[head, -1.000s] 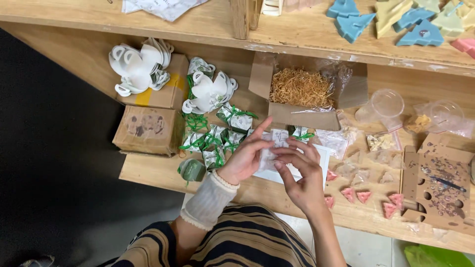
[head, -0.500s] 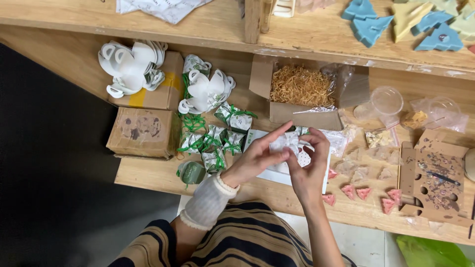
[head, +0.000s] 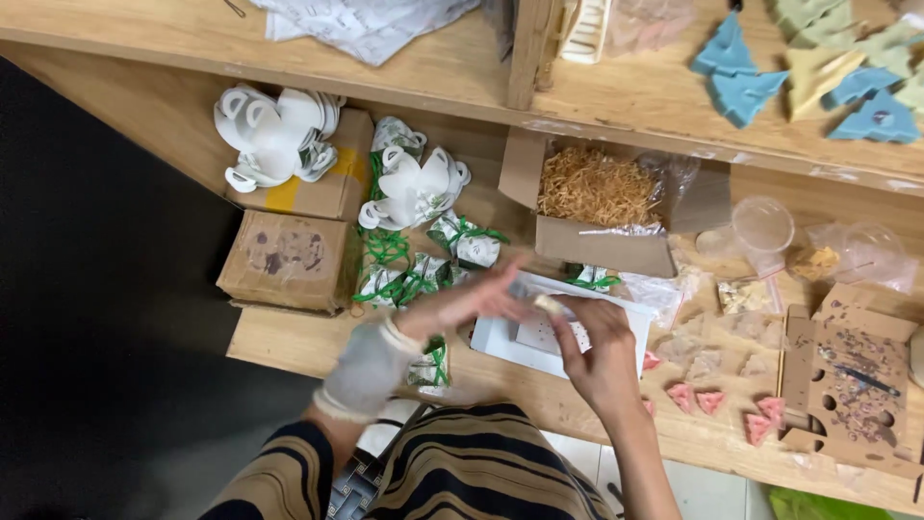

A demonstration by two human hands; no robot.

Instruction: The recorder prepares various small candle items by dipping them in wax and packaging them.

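1. A small pale wrapped piece [head: 551, 304] sits pinched between both hands above the white flat card box [head: 539, 339], near the wooden bench's front edge.
2. Right hand [head: 602, 351] grips it; left hand [head: 472, 300], blurred, has swept closer, fingers closing on it.
3. Green-ribboned packets [head: 409, 279] lie left.

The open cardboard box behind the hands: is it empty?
No. The open cardboard box holds a heap of straw-coloured shredded filling, seen above its front wall.

Left hand [head: 472, 300] motion-blurred; small item in the grip indistinct; green object [head: 828, 506] cut off below
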